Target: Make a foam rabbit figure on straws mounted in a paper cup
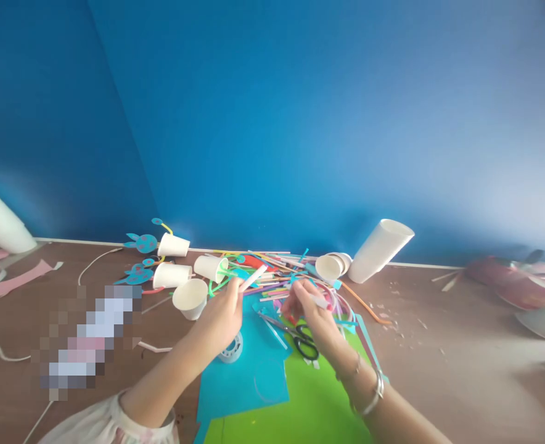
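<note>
Bright, soft light seems to come from the right, washing the far wall (300, 123) pale there while its left side sinks to deep blue. A dull sheen lies across the table (439, 382) at right. The pink things (508, 282) at far right look smeared, and coarse pixels blot out a patch (92, 339) at left.

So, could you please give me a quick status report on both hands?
Left hand gripping white stick. Right hand holding white-and-pink piece. Scissors lying close by right hand.

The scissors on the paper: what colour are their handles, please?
The handles are black; head view.
</note>
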Tool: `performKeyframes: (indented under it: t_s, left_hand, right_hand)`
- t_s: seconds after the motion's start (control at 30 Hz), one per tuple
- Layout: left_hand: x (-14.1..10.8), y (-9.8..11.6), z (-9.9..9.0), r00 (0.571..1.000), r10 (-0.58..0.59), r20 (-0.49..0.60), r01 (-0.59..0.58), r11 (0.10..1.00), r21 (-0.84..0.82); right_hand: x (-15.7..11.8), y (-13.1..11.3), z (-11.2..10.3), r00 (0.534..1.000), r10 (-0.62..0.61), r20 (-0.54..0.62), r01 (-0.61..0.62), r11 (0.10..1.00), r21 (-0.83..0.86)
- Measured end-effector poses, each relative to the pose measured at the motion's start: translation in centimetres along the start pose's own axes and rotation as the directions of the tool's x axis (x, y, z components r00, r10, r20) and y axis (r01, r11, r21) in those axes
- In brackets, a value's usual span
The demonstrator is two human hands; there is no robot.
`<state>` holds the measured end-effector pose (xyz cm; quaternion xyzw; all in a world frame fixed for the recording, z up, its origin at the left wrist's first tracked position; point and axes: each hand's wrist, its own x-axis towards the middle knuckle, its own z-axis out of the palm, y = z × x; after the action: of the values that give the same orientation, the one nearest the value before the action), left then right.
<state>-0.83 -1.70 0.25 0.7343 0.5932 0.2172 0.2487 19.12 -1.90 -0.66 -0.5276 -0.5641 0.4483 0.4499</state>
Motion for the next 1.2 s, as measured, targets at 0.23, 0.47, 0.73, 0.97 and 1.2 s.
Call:
performKeyframes:
  t_s: [0.23, 0.47, 0.73, 0.97, 1.2]
  left_hand:
    - [-0.4, -0.8, 3.5, 0.982, 0.084, 0.166, -0.112, 0.980, 0.166]
    - [-0.3, -2.0, 4.2, 0.971, 0.225, 0.075, -0.234, 0.963, 0.136]
    - [0.3, -2.7, 4.9, 0.976, 0.182, 0.116, -0.186, 0.982, 0.026]
    - [0.3, -2.9, 5.1, 0.976, 0.184, 0.118, -0.188, 0.982, 0.025]
    - [0.3, -3.1, 5.1, 0.977, 0.185, 0.108, -0.189, 0.982, 0.023]
  right_hand:
    - [-6.0, 3.9, 1.4, 0.977, 0.167, 0.129, -0.185, 0.972, 0.144]
    - [-6.5, 5.2, 1.3, 0.977, 0.084, 0.194, -0.088, 0.996, 0.012]
    - [-7.2, 6.4, 1.7, 0.962, 0.174, 0.210, -0.157, 0.983, -0.095]
    - [-7.3, 6.4, 1.7, 0.965, 0.168, 0.202, -0.144, 0.981, -0.126]
    - [-7.3, 6.3, 1.7, 0.956, 0.180, 0.230, -0.153, 0.980, -0.130]
